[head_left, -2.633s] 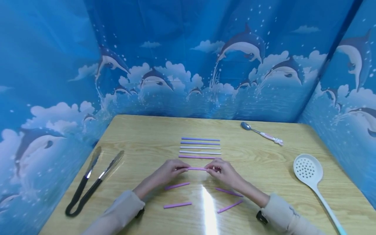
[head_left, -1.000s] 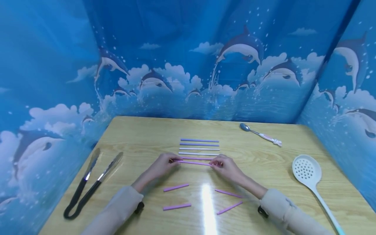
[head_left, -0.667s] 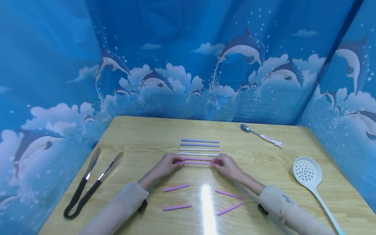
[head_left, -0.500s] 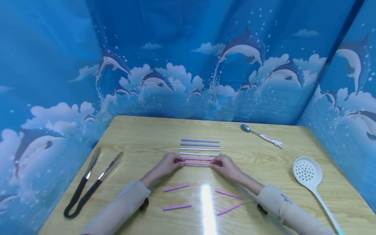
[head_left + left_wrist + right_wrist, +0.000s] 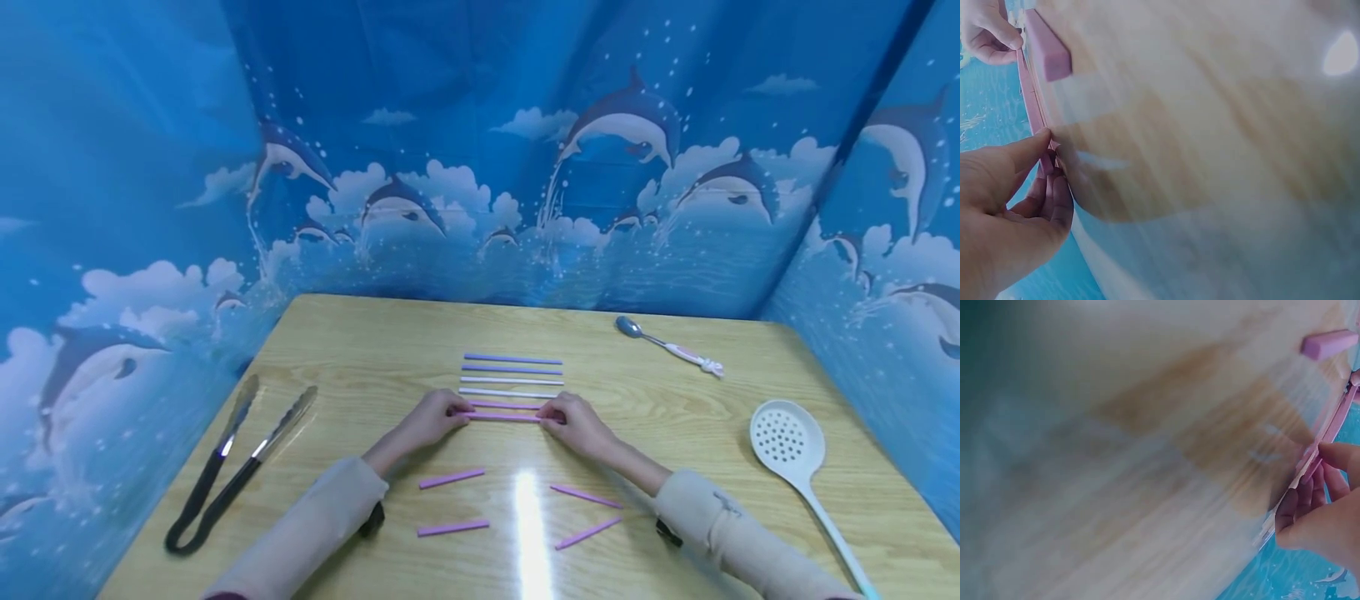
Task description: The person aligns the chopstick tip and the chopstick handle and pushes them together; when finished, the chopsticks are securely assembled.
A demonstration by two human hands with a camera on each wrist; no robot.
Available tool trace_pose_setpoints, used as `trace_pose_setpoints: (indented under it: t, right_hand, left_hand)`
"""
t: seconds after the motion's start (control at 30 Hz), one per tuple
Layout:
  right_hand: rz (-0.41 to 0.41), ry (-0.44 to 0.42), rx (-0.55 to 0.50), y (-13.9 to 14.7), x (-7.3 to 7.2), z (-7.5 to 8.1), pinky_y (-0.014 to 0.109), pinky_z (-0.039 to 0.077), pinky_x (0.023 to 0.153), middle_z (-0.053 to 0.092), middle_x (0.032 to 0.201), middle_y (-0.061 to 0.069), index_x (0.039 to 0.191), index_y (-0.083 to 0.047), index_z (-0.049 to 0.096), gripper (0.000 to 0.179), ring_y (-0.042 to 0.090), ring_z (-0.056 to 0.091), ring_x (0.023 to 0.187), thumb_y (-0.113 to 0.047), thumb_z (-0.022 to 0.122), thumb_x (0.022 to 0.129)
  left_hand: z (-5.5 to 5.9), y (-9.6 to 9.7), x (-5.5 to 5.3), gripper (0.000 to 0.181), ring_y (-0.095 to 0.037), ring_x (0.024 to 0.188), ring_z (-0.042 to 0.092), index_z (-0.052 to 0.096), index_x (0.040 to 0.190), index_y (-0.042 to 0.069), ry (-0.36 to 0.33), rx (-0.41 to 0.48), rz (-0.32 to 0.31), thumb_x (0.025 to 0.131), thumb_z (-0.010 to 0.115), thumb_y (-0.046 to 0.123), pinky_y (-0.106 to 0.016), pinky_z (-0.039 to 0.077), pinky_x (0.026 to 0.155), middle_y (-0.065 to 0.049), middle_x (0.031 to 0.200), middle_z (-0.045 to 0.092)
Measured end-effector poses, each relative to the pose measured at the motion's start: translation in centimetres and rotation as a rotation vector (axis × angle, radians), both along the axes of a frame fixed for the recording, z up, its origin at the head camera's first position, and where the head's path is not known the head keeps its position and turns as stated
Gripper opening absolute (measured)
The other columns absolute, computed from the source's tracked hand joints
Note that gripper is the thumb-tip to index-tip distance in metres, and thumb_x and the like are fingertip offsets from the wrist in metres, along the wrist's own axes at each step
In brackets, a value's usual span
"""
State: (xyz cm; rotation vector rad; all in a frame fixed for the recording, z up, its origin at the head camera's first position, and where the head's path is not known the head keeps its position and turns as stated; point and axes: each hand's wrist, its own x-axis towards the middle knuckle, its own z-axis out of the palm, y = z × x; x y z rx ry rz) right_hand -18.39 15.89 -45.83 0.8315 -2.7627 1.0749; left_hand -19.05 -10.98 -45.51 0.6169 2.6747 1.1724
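A long, thin pink stick [image 5: 504, 417] lies crosswise between my two hands. My left hand [image 5: 433, 419] pinches its left end between thumb and fingers, and my right hand [image 5: 577, 423] pinches the right end. Just beyond it runs another pink stick [image 5: 504, 406], parallel and close. Farther back in the same stack lie white sticks [image 5: 511, 393] and blue-violet sticks [image 5: 513, 359]. In the left wrist view, thumb and fingertips close around the end of the held stick [image 5: 1030, 100] near the table surface. My fingers partly hide both ends.
Loose short pink sticks [image 5: 452, 478] lie nearer me, left and right of a bright reflection. Black-handled tongs [image 5: 225, 475] are at the left. A spoon [image 5: 667, 345] lies back right, a white skimmer [image 5: 787, 437] at the right. A blue dolphin curtain [image 5: 480, 167] stands behind the table [image 5: 360, 333].
Both hands moved away from me and farther apart, carrying the pink stick up to the stack. Its slight tilt of a second ago has levelled out, parallel to the others. Lately almost still.
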Motion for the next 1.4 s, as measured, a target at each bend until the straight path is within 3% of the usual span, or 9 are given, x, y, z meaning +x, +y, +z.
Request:
trace_pose_setpoints:
  t: [0.23, 0.53, 0.87, 1.17, 1.4]
  right_hand:
    - [0.027, 0.09, -0.077, 0.4, -0.1, -0.7, 0.027, 0.04, 0.065, 0.057, 0.072, -0.003, 0.084, -0.005, 0.071, 0.004, 0.008, 0.047, 0.068, -0.007, 0.069, 0.082]
    - [-0.063, -0.027, 0.05, 0.0, 0.3, 0.4, 0.027, 0.043, 0.071, 0.06, 0.076, -0.001, 0.086, -0.004, 0.071, 0.007, 0.011, 0.05, 0.073, -0.001, 0.07, 0.08]
    - [-0.121, -0.074, -0.017, 1.0, 0.5, 0.8, 0.025, 0.05, 0.069, 0.064, 0.081, 0.006, 0.09, 0.001, 0.07, 0.009, 0.015, 0.057, 0.073, -0.002, 0.069, 0.082]
    - [-0.162, -0.132, -0.058, 1.9, 2.1, 1.9, 0.022, 0.051, 0.069, 0.065, 0.085, 0.006, 0.093, 0.001, 0.069, 0.011, 0.015, 0.058, 0.076, -0.003, 0.068, 0.083]
    - [-0.155, -0.189, -0.061, 2.4, 3.7, 2.2, 0.02, 0.051, 0.068, 0.063, 0.083, 0.002, 0.094, 0.0, 0.069, 0.012, 0.011, 0.056, 0.075, -0.008, 0.069, 0.083]
  left_hand:
    - [-0.2, -0.1, -0.3, 0.014, -0.017, 0.078, 0.058, 0.07, 0.098, -0.002, 0.046, -0.008, -0.026, 0.085, 0.066, 0.002, -0.023, 0.05, 0.071, -0.008, 0.085, 0.066]
    - [-0.1, 0.1, -0.3, 0.015, -0.018, 0.081, 0.06, 0.07, 0.099, -0.001, 0.027, -0.018, -0.015, 0.085, 0.065, 0.002, -0.027, 0.052, 0.076, -0.008, 0.087, 0.066]
    - [0.1, -0.3, 0.2, 0.017, -0.02, 0.083, 0.059, 0.069, 0.101, -0.003, 0.09, 0.009, -0.024, 0.084, 0.067, 0.002, -0.029, 0.052, 0.077, -0.009, 0.088, 0.066]
    - [0.5, -1.3, 2.1, 0.021, -0.02, 0.086, 0.06, 0.067, 0.106, -0.003, 0.061, 0.089, 0.013, 0.086, 0.064, 0.001, -0.027, 0.053, 0.077, -0.011, 0.096, 0.066]
    - [0.5, -2.1, 4.3, 0.023, -0.017, 0.083, 0.062, 0.065, 0.11, -0.003, 0.039, 0.129, -0.038, 0.088, 0.062, 0.004, -0.021, 0.052, 0.075, -0.009, 0.093, 0.068]
